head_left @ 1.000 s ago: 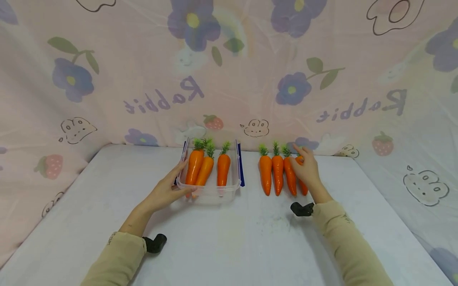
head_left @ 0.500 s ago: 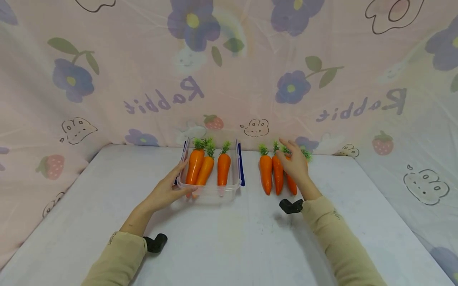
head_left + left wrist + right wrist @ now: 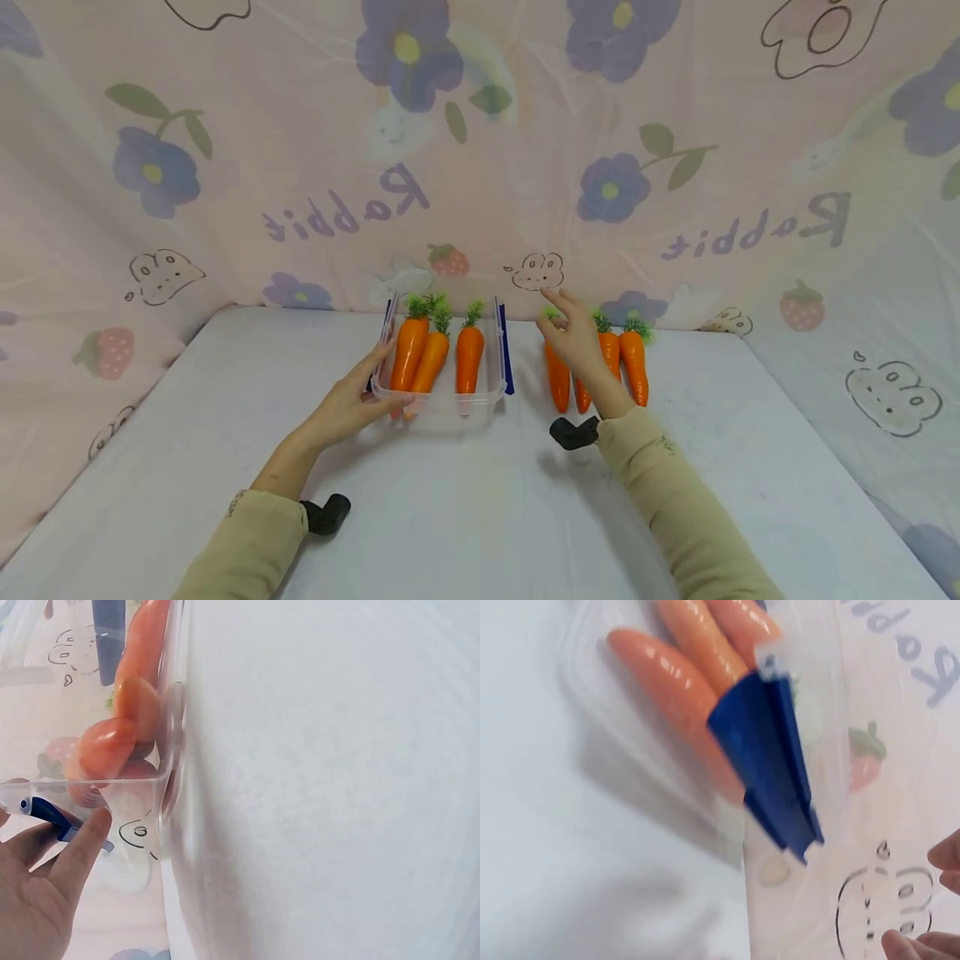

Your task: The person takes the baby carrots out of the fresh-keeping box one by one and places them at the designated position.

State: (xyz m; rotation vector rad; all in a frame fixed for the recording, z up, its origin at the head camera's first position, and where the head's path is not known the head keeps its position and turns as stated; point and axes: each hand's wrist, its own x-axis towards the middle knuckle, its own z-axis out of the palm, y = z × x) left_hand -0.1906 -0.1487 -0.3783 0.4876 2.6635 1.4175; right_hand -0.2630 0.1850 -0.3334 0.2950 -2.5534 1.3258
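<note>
Three orange carrots with green tops, among them a single carrot on the right, lie in a clear plastic box. My left hand grips the box's left side, thumb at the front rim; in the left wrist view its fingers are by a blue clip. My right hand hovers over a row of carrots to the right, fingers apart and holding nothing. It partly hides the leftmost carrot and the one beside it; the rightmost carrot shows fully. Right fingertips enter the right wrist view's edge.
A blue clip hangs down the box's right side, between it and the carrot row. The white tabletop ends at a printed cloth behind. Black wrist mounts sit near both sleeves.
My right hand has moved left along the carrot row, from the rightmost carrot to over the two leftmost, uncovering the right-hand ones. The left hand and the box have stayed put.
</note>
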